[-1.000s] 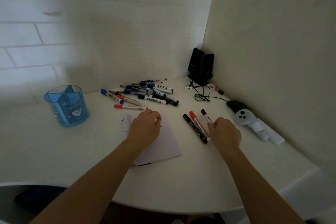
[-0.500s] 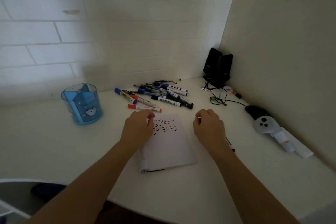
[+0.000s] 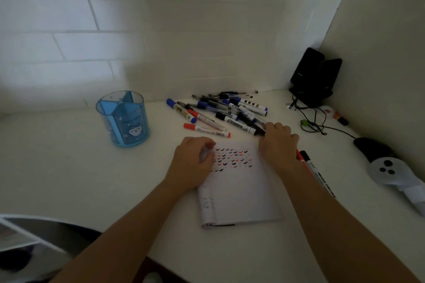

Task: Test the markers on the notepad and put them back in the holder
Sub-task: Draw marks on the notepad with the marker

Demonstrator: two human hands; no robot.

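On the white worktop [image 3: 69, 179], as the head camera sees it, a notepad [image 3: 241, 193] lies open just in front of the person. Its upper part is filled with rows of small check marks in black, red and blue.

The left hand [image 3: 192, 163] rests on the notepad's top-left corner with its fingers [image 3: 207, 145] curled inward. Whether they pinch the page cannot be told.

The right hand [image 3: 279, 145] lies over the notepad's top-right corner, knuckles up. Its fingers [image 3: 270, 127] reach the dark end of a black-tipped marker [image 3: 256, 131] at the near edge of the pile of markers [image 3: 230, 110]. The grasp is hidden under the hand, so I cannot tell whether they grip it or only touch it.

That pile lies loose beyond the notepad, near the wall, with blue, black and red caps crossing one another. A red-capped marker [image 3: 207, 130] lies between the pile and the notepad. Another two markers [image 3: 314, 171], one red and one black, lie side by side just right of the notepad, partly hidden by the right forearm.

The blue holder [image 3: 123, 119], translucent and split into compartments, stands upright well to the left of the pile.

At far right, black speakers [image 3: 315, 76] stand in the corner with cables [image 3: 317, 122] trailing forward. A white controller [image 3: 386, 170] lies near the side wall.
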